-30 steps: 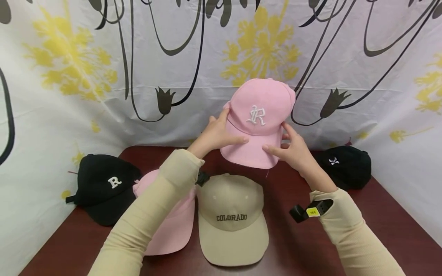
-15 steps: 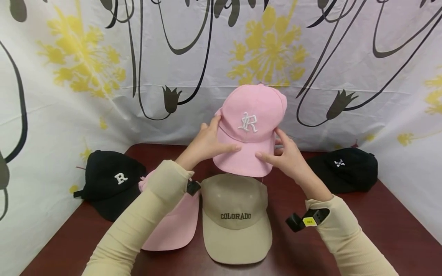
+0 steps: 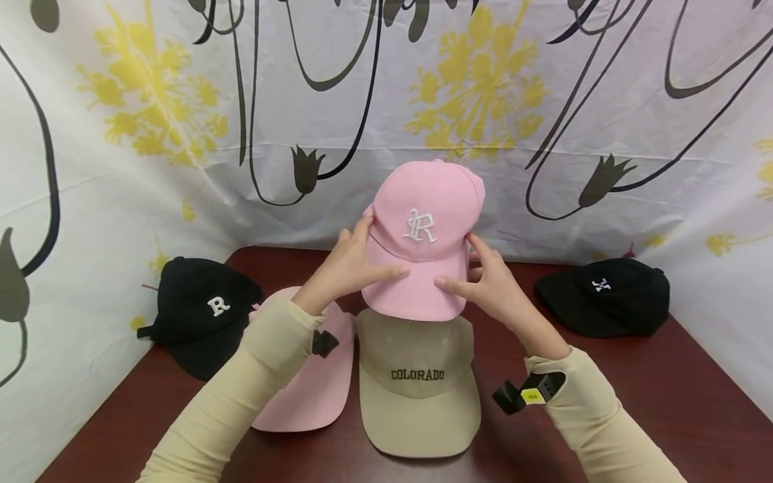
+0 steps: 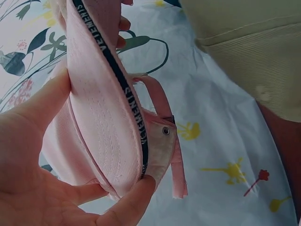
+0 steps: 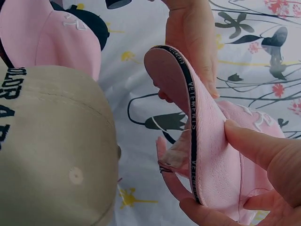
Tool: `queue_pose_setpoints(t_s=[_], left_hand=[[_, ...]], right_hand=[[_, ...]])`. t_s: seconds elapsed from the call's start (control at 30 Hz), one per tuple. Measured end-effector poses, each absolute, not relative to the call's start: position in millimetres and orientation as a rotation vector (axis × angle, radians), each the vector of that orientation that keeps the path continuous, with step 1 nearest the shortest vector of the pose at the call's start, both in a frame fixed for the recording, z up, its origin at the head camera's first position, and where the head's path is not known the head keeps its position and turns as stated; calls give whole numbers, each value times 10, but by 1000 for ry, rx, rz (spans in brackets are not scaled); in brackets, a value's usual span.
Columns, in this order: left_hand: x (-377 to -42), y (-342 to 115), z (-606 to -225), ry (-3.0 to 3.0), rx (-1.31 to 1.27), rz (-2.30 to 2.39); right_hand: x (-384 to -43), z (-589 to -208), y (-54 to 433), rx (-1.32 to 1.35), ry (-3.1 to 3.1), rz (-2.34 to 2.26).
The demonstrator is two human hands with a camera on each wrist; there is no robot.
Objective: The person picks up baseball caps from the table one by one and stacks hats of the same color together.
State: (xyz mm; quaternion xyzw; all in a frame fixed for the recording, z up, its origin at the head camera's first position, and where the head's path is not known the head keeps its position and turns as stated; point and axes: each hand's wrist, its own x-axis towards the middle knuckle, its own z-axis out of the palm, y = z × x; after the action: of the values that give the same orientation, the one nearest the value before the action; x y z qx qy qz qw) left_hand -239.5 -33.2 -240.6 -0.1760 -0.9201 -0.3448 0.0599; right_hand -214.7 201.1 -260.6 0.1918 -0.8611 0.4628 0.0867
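Observation:
A pink baseball cap (image 3: pixel 425 184) with a white embroidered R is held upright in both hands, its brim toward me. At its left side my left hand (image 3: pixel 345 268) grips it, thumb on top of the brim. My right hand (image 3: pixel 498 285) grips the opposite side the same way. Along the brim's edge runs a dark band (image 4: pixel 123 84) lettered VETEMENTS, and the back strap (image 4: pixel 178 172) hangs loose behind. In the head view, the brim overlaps the crown of a beige cap (image 3: pixel 417 422) marked COLORADO, which rests on the table.
A second pink cap (image 3: pixel 323 386) lies left of the beige one, partly behind my left sleeve. Beyond it sits a black cap (image 3: pixel 193 295) with a white R. Another black cap (image 3: pixel 634 298) is at the right. Patterned white cloth (image 3: pixel 374 121) surrounds the dark red table (image 3: pixel 652 402).
Both hands have carried the pink cap left and down, from above the table's back toward the beige cap. The head view has shifted slightly. The other caps stay in place.

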Motion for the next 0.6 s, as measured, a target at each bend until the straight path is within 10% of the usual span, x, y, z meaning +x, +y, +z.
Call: queue_pose_setpoints(t_s=[0.6], left_hand=[[-2202,-625,-2642,-2783,-426,-1107]], right_hand=[[-2088,-2815,1733,619,-2544,1321]])
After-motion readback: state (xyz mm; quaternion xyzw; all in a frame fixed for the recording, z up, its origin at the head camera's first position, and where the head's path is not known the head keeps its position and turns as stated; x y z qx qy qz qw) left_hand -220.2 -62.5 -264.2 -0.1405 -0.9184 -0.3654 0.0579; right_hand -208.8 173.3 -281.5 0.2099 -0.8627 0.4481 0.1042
